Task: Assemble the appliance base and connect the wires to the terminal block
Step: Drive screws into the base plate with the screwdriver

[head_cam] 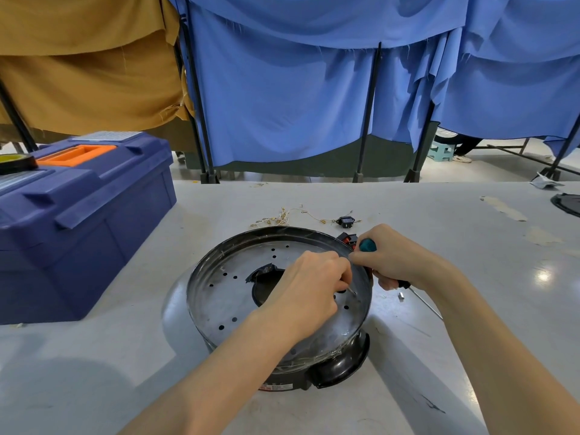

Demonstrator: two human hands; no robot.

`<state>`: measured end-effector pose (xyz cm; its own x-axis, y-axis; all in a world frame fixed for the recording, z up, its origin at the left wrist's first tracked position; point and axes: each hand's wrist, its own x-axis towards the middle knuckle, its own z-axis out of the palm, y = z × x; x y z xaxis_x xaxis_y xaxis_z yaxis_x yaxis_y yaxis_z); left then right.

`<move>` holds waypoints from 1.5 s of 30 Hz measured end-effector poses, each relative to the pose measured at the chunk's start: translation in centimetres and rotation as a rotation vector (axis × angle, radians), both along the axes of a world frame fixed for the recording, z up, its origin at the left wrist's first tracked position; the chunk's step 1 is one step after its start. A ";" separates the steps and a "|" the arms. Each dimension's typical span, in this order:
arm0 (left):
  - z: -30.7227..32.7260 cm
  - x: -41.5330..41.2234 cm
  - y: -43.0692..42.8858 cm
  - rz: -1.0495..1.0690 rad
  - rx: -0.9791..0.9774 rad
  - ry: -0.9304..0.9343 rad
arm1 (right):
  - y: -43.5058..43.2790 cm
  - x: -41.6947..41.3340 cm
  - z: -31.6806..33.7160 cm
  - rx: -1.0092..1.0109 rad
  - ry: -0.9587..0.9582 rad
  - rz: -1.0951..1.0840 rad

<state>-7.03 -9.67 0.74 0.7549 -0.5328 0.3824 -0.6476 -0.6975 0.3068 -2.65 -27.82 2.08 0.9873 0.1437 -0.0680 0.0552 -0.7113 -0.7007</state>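
A: Slippage worries me. The left hand (314, 284) pinches something tiny, too small to identify, just under its fingertips over the perforated silver plate (219, 293) of the round black appliance base (342, 362).
B: The right hand (395, 262) grips the teal-handled screwdriver (367, 245), its shaft pointing away. The thin loose wires (282, 218) lie beyond both hands.
A: Dropped, it could vanish through a hole.

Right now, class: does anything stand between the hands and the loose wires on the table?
Yes. The far rim of the round base lies between the left hand, pinching a small part, and the wires. The right hand grips a screwdriver.
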 end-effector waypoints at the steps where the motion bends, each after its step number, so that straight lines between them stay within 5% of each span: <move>1: 0.0 0.0 0.0 0.001 0.002 -0.007 | 0.0 0.0 0.0 -0.002 0.000 0.001; 15: 0.6 0.0 -0.9 -0.068 0.198 -0.133 | 0.1 0.1 0.0 0.007 0.012 0.000; 23: 0.5 0.3 -0.9 -0.107 0.119 -0.162 | 0.2 -0.1 0.2 0.036 0.034 -0.002; 37: 0.3 1.5 -0.1 -0.022 -0.149 0.193 | 0.3 -0.1 0.1 0.016 0.024 -0.017; 45: 1.0 1.3 -1.0 -0.060 -0.065 0.121 | 0.3 -0.2 0.2 0.054 0.036 -0.007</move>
